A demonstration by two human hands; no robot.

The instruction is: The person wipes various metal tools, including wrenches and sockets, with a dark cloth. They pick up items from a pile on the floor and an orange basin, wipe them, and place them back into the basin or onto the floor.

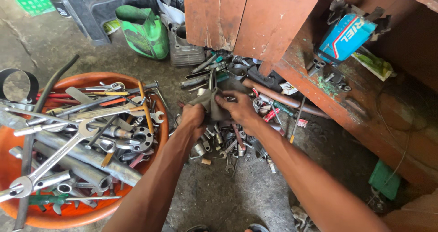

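A rag (211,103) is gripped by both the left hand (194,116) and right hand (237,108); skin could be snagged on loose tools (228,143) just below the rag.

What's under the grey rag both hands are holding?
Sockets and wrenches lie on the floor below the rag, held by the left hand and right hand. Whatever lies directly beneath the cloth is hidden.

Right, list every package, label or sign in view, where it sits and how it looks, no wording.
Blue box: on the wooden shelf, upper right; rectangular, tilted, blue with white and red stripes.
Green container: on the floor, top centre; dented, green with a printed face.
Small red-and-white packet: on the floor among the tools, just right of the right hand.
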